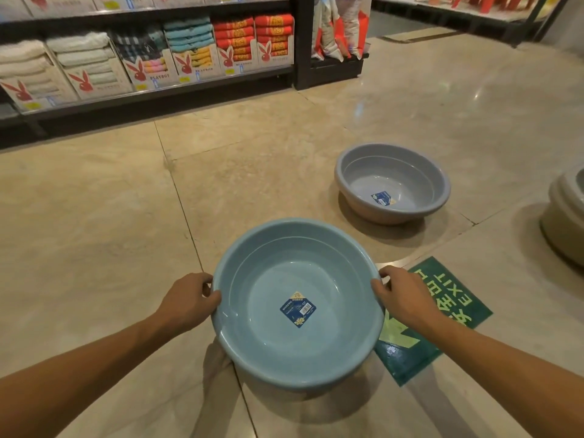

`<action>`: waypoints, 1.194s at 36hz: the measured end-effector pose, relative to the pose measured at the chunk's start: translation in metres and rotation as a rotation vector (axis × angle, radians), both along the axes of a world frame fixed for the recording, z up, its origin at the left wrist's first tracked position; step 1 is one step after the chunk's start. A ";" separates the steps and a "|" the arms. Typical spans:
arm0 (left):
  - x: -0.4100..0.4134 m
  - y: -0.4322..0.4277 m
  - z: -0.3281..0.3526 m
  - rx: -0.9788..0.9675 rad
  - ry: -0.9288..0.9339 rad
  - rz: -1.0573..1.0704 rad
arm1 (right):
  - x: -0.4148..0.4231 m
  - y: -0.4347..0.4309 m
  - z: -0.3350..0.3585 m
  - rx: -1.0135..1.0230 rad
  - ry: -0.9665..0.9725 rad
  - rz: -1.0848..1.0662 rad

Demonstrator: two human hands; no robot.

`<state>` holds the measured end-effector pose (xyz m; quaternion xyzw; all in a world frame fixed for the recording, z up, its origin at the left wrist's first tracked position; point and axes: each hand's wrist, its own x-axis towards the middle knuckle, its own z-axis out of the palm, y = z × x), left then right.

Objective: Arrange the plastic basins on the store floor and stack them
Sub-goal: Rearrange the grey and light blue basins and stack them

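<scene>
A light blue round plastic basin point(268, 352) with a dark label sticker in its bottom is held level above the floor in front of me. My left hand point(186, 300) grips its left rim and my right hand point(403, 297) grips its right rim. A grey basin point(373, 162) of similar size, also with a sticker inside, stands upright on the floor further away to the right. At the right edge, part of a cream-coloured basin point(565, 213) shows, mostly cut off.
A green exit floor sticker point(442, 314) lies on the beige tiles under my right arm. Dark shelving point(151, 96) with boxed towels runs along the back left, with a rack of bagged goods point(338, 30) beside it. Another shelf stands at the far right back.
</scene>
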<state>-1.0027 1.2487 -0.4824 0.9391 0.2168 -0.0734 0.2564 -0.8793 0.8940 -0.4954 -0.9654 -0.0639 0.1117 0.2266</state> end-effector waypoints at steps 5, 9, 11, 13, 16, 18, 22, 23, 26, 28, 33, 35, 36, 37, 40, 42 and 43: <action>-0.001 0.000 -0.004 0.007 0.014 0.012 | 0.001 -0.001 -0.003 -0.002 0.015 0.005; -0.003 -0.003 -0.005 -0.032 0.033 0.054 | 0.001 -0.003 -0.007 0.006 0.038 0.001; -0.004 -0.006 -0.006 -0.064 0.041 0.083 | -0.001 -0.004 -0.009 0.028 0.058 0.005; -0.005 -0.009 -0.007 -0.110 0.048 0.105 | -0.003 -0.004 -0.011 0.054 0.079 0.018; -0.004 -0.012 -0.007 -0.175 0.055 0.139 | -0.006 -0.003 -0.010 0.087 0.111 0.018; -0.003 -0.012 -0.007 -0.191 0.069 0.157 | -0.006 -0.002 -0.009 0.108 0.137 -0.005; -0.004 -0.013 -0.007 -0.272 0.109 0.185 | -0.005 0.000 -0.010 0.131 0.188 -0.044; -0.004 -0.013 -0.007 -0.301 0.111 0.186 | -0.005 0.000 -0.010 0.134 0.200 -0.045; -0.005 -0.012 -0.006 -0.357 0.116 0.191 | -0.006 0.001 -0.009 0.185 0.264 -0.049; -0.007 -0.010 -0.009 -0.382 0.101 0.192 | -0.007 0.004 -0.009 0.221 0.287 -0.055; -0.007 -0.009 -0.008 -0.448 0.037 0.224 | -0.009 0.004 -0.010 0.294 0.298 -0.094; -0.005 -0.008 -0.002 -0.472 0.004 0.230 | -0.007 0.003 -0.009 0.311 0.270 -0.106; -0.001 -0.006 0.003 -0.484 -0.014 0.226 | -0.004 0.004 -0.006 0.322 0.249 -0.116; 0.003 -0.003 0.009 -0.494 -0.026 0.223 | 0.000 0.005 -0.001 0.334 0.236 -0.132; 0.020 0.010 0.033 -0.519 -0.052 0.221 | 0.012 0.012 0.029 0.379 0.229 -0.173; 0.035 0.018 0.054 -0.527 -0.078 0.207 | 0.019 0.014 0.056 0.416 0.224 -0.189; 0.044 0.022 0.065 -0.536 -0.092 0.193 | 0.022 0.015 0.070 0.423 0.211 -0.196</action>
